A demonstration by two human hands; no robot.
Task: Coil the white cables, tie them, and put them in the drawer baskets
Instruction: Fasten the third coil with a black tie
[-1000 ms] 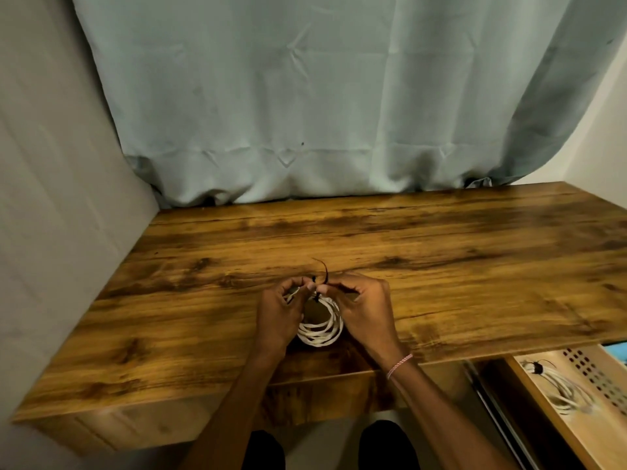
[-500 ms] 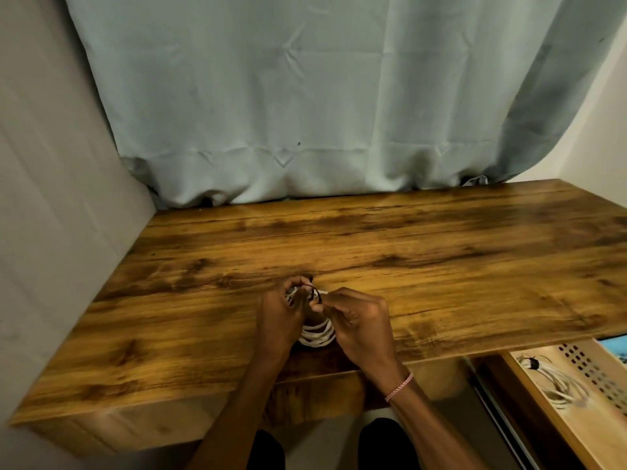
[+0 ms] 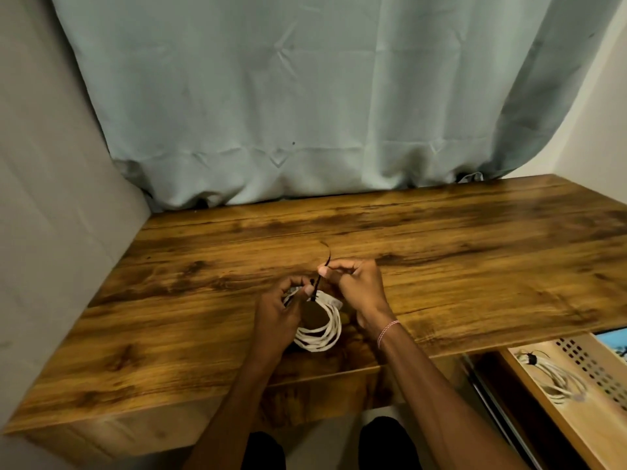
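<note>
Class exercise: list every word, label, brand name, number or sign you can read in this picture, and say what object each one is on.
None: no readable text anywhere.
The white cable coil, its black tie, the wooden desk, the curtain and the drawer basket carry no lettering.
A blue item at the right edge is cropped, too little showing to tell.

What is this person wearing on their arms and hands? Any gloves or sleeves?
No gloves and no sleeves show: both forearms are bare. The left hand wears nothing. The right hand has a thin red-and-white twisted thread bracelet around the wrist. No rings or watch are visible.
</note>
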